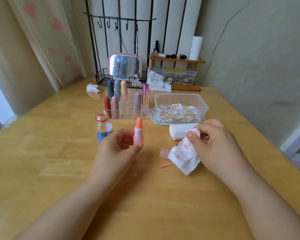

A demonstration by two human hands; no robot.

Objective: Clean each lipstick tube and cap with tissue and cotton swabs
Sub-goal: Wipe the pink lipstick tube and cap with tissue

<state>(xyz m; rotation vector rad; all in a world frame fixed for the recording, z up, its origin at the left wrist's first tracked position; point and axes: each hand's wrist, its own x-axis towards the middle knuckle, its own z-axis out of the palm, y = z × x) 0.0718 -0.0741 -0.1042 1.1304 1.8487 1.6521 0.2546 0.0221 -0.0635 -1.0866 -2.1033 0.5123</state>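
Left hand (123,144) grips uncapped lipstick tube (138,132) upright, frame centre. Right hand (213,144) pinches stained tissue (184,156) right of tube, apart, nearer hand for wiping.

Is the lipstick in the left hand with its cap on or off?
Off. The lipstick in the left hand shows its bare orange stick on top; a pink cap lies on the table.
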